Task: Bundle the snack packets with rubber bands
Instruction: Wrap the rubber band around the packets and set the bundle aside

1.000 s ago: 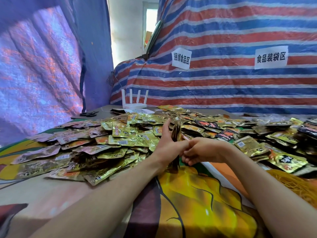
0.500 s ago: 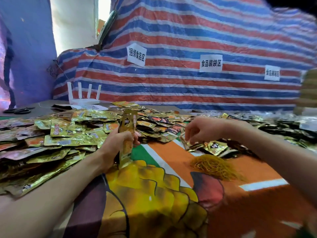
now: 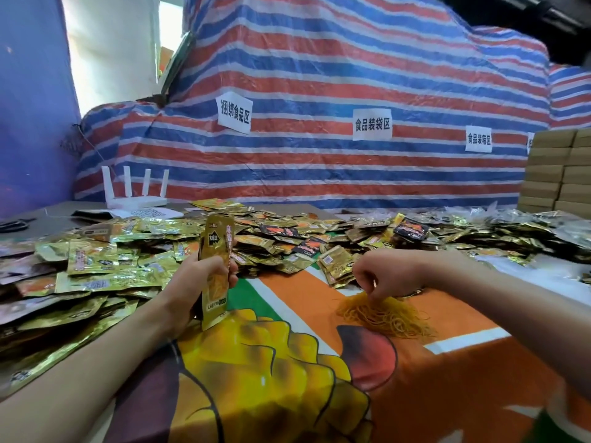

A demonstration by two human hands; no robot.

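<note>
Left hand (image 3: 192, 282) was closed round a stack of snack packets (image 3: 217, 241), gripping it at mid-height. The stack stood on edge, long axis near vertical and tilted slightly, its lower end at the printed tablecloth (image 3: 287, 362) and its upper end pointing up and away from the person. The gold printed face was turned towards the camera.

Right hand (image 3: 390, 271) was held well to the right of the stack, fingers curled downward with the tips in the top of a loose pile of yellow rubber bands (image 3: 390, 318) lying on the cloth. Whether a band was pinched between them could not be determined.

A broad heap of loose packets (image 3: 128, 260), lying flat and facing all ways, covered the table behind and to the left of both hands.

Stacked cardboard cartons (image 3: 556, 174) stood at far right, closed; contents not visible. A white router (image 3: 134, 195) stood at rear left, before a striped tarpaulin (image 3: 319, 75).
</note>
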